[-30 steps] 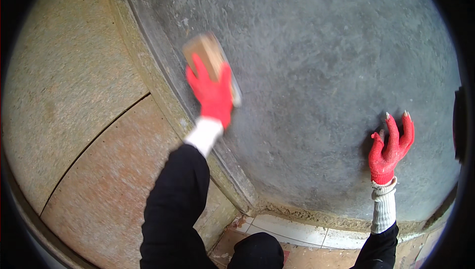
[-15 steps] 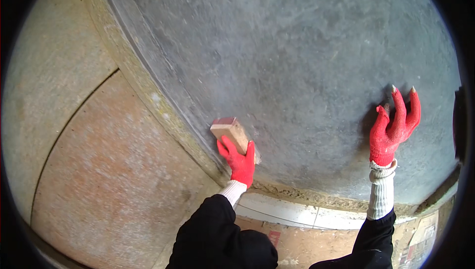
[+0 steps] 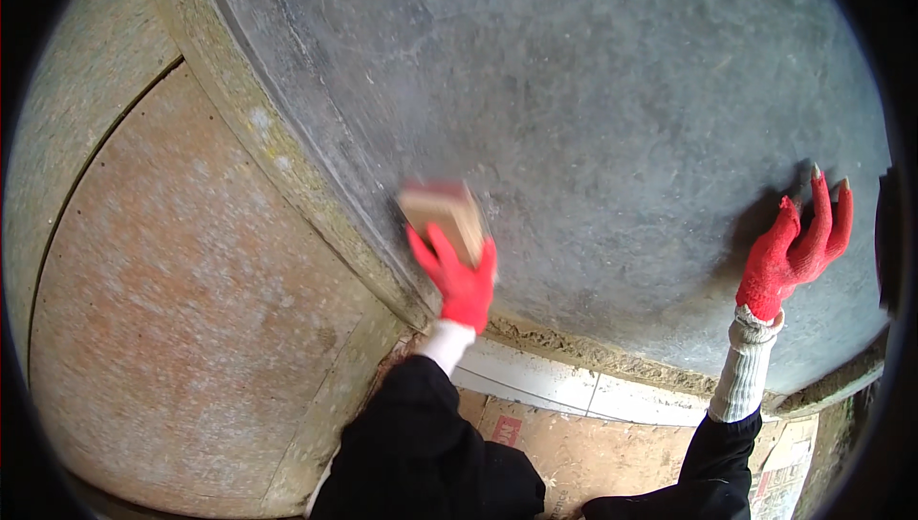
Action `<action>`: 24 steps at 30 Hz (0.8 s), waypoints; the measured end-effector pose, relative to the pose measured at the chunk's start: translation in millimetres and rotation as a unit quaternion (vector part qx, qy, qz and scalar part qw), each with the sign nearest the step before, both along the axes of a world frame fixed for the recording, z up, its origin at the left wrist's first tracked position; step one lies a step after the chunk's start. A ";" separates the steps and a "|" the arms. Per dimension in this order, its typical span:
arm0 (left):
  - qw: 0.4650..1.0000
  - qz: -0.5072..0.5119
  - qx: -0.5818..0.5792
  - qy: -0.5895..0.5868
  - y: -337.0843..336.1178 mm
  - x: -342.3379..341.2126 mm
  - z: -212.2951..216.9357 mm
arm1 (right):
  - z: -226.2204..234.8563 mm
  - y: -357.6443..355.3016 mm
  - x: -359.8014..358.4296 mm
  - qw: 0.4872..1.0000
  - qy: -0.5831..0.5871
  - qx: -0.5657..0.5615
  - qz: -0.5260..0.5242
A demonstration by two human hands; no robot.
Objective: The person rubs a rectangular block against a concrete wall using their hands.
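"So, in the head view, what lay around the fingers?"

"Close to the left of the left hand's (image 3: pixel 464 290) fingers ran a tan edging strip (image 3: pixel 270 142), with a speckled brown panel (image 3: pixel 191 262) beyond it. Ahead of both sets of fingers spread a smooth grey surface (image 3: pixel 593 118). Behind them, toward the wrists, came a crumbly ledge (image 3: pixel 574 350), then white tiles (image 3: pixel 531 376) and a sheet of cardboard (image 3: pixel 612 453)."

"And where was the wooden block (image 3: pixel 445 219)?"

"Within the left fingers, jutting out ahead of their tips over the grey surface, its reddish far edge blurred. They clasped it, thumb along its right side."

"How was that arm held?"

"Reaching forward, its white cuff (image 3: pixel 447 345) straight behind the hand and the black sleeve bent further back."

"The right hand (image 3: pixel 792 254)?"

"Well apart, off to the right, forearm stretched forward. Its fingers were spread and holding nothing, pale tips poking from the red glove; I couldn't tell how firmly they pressed the grey surface."
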State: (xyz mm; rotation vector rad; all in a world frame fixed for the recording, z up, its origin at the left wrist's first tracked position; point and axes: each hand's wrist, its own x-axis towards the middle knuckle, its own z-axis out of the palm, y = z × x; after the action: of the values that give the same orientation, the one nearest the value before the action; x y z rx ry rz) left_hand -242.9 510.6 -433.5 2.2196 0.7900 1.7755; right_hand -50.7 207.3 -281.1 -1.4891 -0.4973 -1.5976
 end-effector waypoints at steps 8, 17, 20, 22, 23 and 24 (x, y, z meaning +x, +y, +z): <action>0.998 -0.022 -0.045 -0.039 -9.1 8.8 72.3 | -5.4 -2.9 6.5 0.999 -0.026 -0.032 -0.019; 0.995 -0.015 -0.095 -0.017 -14.7 5.4 -83.1 | -3.2 0.6 3.3 0.998 -0.030 -0.033 -0.042; 0.985 -0.019 -0.168 -0.025 -29.2 -0.6 -128.3 | -2.9 1.3 4.6 0.998 -0.027 -0.039 -0.034; 0.979 -0.021 -0.198 -0.052 -31.1 3.4 -109.8 | -10.1 -0.3 8.9 0.999 -0.047 -0.013 0.021; 0.973 -0.035 -0.216 -0.073 -32.5 12.2 -72.0 | -14.1 -3.8 13.8 0.999 -0.046 -0.022 0.017; 0.982 -0.041 -0.166 -0.079 -27.2 19.5 -36.7 | -19.0 -7.7 20.8 0.998 -0.042 0.003 0.036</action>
State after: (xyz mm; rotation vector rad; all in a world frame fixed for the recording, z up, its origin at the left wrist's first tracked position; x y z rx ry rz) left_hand -223.3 483.4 -470.2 1.8480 0.8736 1.6195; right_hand -29.9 199.6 -300.1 -1.3894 -0.5865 -1.6079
